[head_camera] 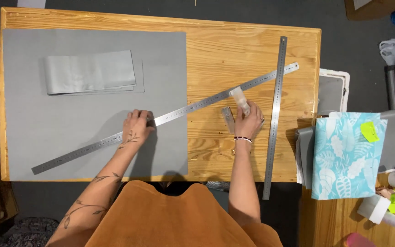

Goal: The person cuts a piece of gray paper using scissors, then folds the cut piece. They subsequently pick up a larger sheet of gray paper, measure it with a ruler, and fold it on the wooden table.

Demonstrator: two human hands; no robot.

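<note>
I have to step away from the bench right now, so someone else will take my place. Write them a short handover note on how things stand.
Left hand: pressing flat on the long steel ruler, which lies diagonally across the grey sheet and the wooden table.
Right hand: holding a small clear bottle beside the ruler; a small metal piece lies by it.
A second steel ruler lies upright at the right. A folded grey strip sits on the sheet.
Done: ruler placed. No mark or cut visible on the sheet.

Matt grey sheet [69, 137], shiny metal ruler [184, 110], varnished wood table [234, 45]
</note>
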